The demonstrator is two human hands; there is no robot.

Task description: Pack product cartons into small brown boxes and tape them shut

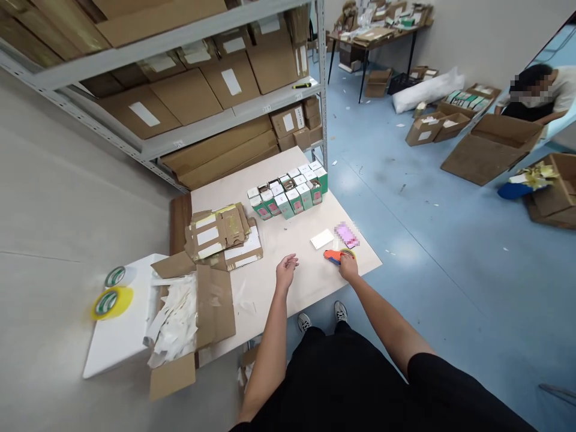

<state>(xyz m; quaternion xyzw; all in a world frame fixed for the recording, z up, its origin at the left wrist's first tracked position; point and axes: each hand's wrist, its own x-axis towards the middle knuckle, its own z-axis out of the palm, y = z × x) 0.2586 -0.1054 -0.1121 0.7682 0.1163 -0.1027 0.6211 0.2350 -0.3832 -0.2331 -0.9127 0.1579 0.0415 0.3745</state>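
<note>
My right hand (348,266) is closed around an orange and blue tape dispenser (332,257) with a roll of yellowish tape, near the table's right front corner. My left hand (285,273) is over the middle front of the table (310,282), fingers apart and slightly bent, holding nothing. Just beyond the dispenser lie a white card or pad (321,239) and a blurred pink-purple flat object (347,235). Farther back, several green and white small boxes (297,203) stand in rows, some with open tops.
Flattened cardboard (211,234) lies at the table's left, beside an open carton (216,306) of white scraps. Yellow tape rolls (112,302) rest on a white surface. A shelf rack (189,135) with cartons rises behind. At far right, a person (535,96) bends near open boxes (492,147).
</note>
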